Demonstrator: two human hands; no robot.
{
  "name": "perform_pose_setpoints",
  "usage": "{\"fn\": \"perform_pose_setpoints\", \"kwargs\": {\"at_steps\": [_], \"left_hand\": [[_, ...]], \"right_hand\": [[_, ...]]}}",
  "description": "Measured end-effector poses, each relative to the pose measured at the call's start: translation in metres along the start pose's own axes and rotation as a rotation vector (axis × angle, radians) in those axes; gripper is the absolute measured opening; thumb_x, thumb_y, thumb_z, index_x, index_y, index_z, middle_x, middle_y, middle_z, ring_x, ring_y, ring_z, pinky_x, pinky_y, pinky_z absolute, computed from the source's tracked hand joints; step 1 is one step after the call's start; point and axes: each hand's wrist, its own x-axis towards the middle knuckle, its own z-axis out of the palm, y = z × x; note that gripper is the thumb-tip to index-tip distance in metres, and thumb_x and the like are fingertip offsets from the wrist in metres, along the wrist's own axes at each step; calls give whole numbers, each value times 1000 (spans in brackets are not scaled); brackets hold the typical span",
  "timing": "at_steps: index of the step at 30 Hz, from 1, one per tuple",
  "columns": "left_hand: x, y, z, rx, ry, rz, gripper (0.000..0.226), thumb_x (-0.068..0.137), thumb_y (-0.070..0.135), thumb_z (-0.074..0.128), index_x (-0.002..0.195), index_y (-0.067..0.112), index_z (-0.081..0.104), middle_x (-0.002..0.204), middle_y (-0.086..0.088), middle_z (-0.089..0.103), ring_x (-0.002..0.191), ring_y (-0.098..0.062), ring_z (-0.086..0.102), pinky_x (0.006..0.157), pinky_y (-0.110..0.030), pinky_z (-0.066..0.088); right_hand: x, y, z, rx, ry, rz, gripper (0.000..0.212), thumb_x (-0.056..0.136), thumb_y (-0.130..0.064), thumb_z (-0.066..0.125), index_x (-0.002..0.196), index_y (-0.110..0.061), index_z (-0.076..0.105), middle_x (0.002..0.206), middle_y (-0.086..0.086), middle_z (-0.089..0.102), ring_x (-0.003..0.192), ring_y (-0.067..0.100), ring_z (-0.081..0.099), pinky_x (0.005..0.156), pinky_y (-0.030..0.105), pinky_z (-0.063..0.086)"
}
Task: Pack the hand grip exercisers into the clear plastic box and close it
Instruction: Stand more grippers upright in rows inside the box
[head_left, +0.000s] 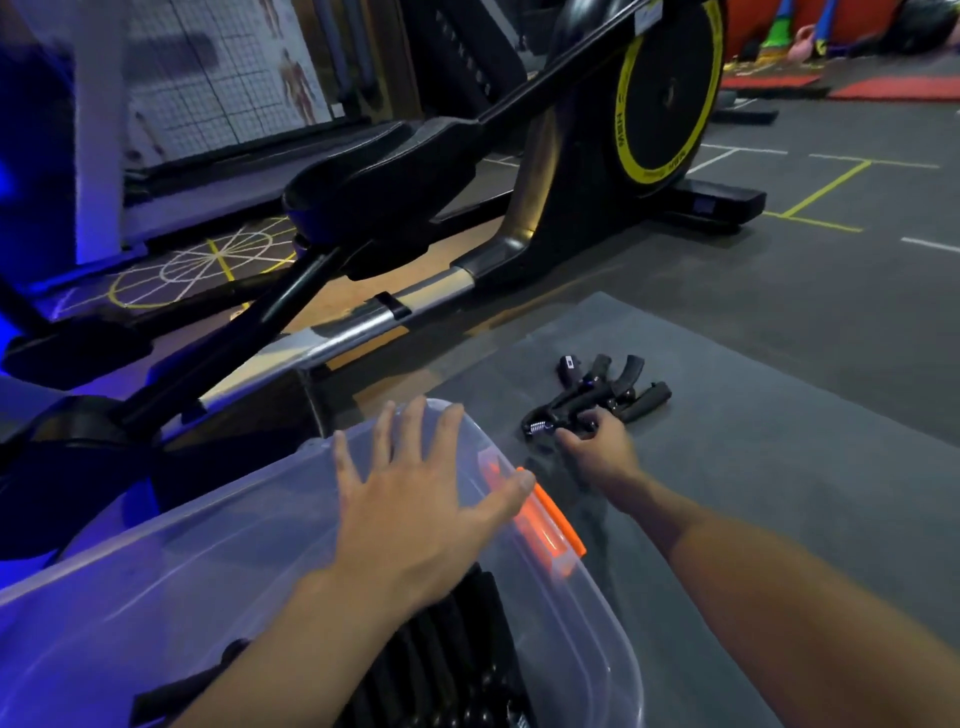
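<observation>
A clear plastic box with an orange latch stands at the lower left, its clear lid tilted up. My left hand lies flat against the lid with fingers spread. Several black hand grip exercisers lie inside the box. A small pile of black grip exercisers sits on the grey mat to the right of the box. My right hand reaches to that pile and its fingers curl around the nearest exerciser, by its spring end.
The grey mat covers the floor under the pile and box. A black elliptical trainer with a yellow-ringed flywheel stands just behind. Floor tape lines and red mats lie at the far right.
</observation>
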Motion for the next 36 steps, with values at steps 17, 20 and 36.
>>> {"fn": "perform_pose_setpoints", "kwargs": {"at_steps": [17, 20, 36], "left_hand": [[-3, -2, -4, 5, -26, 2, 100, 63, 94, -5, 150, 44, -5, 162, 11, -16, 146, -12, -25, 116, -56, -15], [-4, -2, -7, 0, -31, 9, 100, 64, 93, -5, 151, 43, -3, 163, 9, -14, 147, -14, -23, 117, -56, -13], [-45, -15, -67, -200, 116, 80, 47, 96, 47, 42, 140, 33, 38, 146, 11, 41, 134, -14, 39, 116, -51, 21]], "right_hand": [[21, -10, 16, 201, 174, 80, 4, 65, -21, 68, 68, -22, 64, 64, 4, 69, 67, 28, 70, 70, 47, 60], [3, -33, -1, 212, 182, 68, 7, 75, -10, 66, 75, -16, 67, 58, 6, 64, 48, 21, 62, 61, 42, 60], [-90, -166, -107, -8, -30, -276, 10, 80, -8, 64, 78, -18, 67, 61, 19, 65, 50, 25, 56, 55, 43, 54]]}}
